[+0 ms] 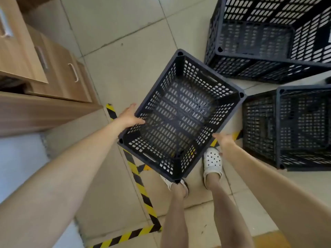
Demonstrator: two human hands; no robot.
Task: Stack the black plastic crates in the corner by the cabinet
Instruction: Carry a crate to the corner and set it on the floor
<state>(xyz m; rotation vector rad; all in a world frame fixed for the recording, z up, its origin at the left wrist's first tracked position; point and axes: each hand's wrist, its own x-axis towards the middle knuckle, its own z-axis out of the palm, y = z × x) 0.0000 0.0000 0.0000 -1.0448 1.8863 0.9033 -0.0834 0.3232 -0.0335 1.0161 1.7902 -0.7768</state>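
Observation:
I hold an empty black perforated crate (pixel 180 113) in the air above the floor, its open top facing me and turned diagonally. My left hand (pixel 129 116) grips its left long rim, thumb inside. My right hand (pixel 223 140) presses against the crate's right side, fingers mostly hidden under the rim. A taller stack of black crates (pixel 268 43) stands at the upper right. Another black crate (pixel 295 127) rests on the floor at the right, close to the held crate's corner.
A wooden cabinet (pixel 44 68) with metal drawer handles lines the left side. Yellow-black hazard tape (pixel 139 185) runs across the beige floor tiles beneath the crate. My feet in white clogs (pixel 213 161) stand below the held crate.

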